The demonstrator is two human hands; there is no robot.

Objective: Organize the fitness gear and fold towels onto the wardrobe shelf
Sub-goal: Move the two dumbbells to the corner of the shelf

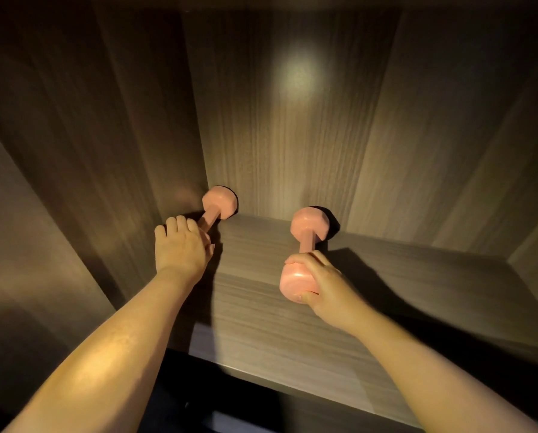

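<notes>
Draped over the near end of the left pink hex-headed dumbbell (219, 203), the left hand (180, 245) may grip or only rest; I cannot tell. The right hand (321, 285) pinches the near head of the right pink dumbbell (307, 226). Both sit far back on the wood-grain wardrobe shelf (261, 314); dense and rigid, they are likely surer held mid-handle.

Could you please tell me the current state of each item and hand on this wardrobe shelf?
left dumbbell: in the back left corner, near end under the left hand.
right dumbbell: near head gripped, far head toward the back.
left hand: fingers curled over the left dumbbell.
right hand: grips the right dumbbell.
wardrobe shelf: holds both dumbbells.
</notes>
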